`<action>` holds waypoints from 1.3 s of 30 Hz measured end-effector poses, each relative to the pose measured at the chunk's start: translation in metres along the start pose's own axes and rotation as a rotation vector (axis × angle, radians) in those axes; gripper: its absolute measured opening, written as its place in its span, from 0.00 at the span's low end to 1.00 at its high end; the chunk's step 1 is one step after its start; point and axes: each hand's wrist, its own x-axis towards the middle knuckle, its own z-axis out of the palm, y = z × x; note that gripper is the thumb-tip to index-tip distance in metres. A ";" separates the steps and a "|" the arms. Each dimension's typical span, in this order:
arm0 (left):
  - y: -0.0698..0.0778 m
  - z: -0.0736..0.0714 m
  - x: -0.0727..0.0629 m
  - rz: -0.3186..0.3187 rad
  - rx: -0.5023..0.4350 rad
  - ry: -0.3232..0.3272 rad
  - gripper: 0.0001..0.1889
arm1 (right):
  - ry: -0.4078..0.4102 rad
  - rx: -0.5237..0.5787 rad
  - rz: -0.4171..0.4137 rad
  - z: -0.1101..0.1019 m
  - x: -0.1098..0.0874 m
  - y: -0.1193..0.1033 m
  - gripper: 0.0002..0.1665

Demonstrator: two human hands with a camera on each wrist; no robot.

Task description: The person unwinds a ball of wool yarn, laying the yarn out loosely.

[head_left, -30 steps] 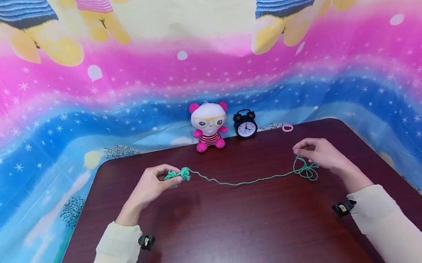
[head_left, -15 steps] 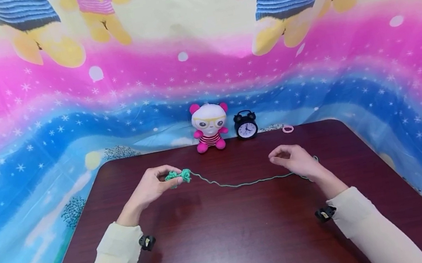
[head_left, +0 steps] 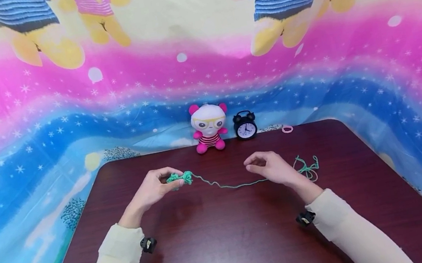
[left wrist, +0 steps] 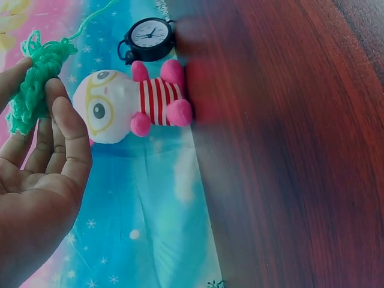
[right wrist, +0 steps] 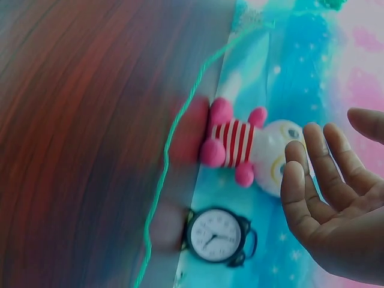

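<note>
My left hand [head_left: 154, 187] pinches a small bundle of green yarn [left wrist: 37, 87] between thumb and fingers, above the table's left half. From the bundle a single strand [head_left: 239, 186] sags to the right and passes behind my right hand [head_left: 273, 167]. That hand holds nothing; in the right wrist view its fingers [right wrist: 327, 171] are relaxed and apart from the thumb. A loose tangle of the same green yarn [head_left: 308, 170] lies on the table, to the right of the right hand.
At the back of the dark wooden table [head_left: 227, 238] sit a pink-and-white plush panda [head_left: 209, 127] and a black alarm clock [head_left: 245, 126]. A pink ring-shaped band [head_left: 287, 129] lies at the far right edge. A printed curtain [head_left: 202, 73] hangs behind.
My right hand has let go of the loose yarn tangle and moved left toward the middle, leaving it on the table. The left hand has stayed nearly still with the bundle.
</note>
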 end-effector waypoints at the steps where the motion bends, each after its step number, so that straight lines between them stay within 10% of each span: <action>1: 0.000 0.000 0.000 -0.001 -0.003 0.001 0.16 | -0.005 0.003 -0.001 0.003 0.002 -0.003 0.11; 39: 0.003 0.002 0.002 0.000 0.001 -0.002 0.15 | -0.126 0.120 -0.123 0.078 0.044 -0.065 0.13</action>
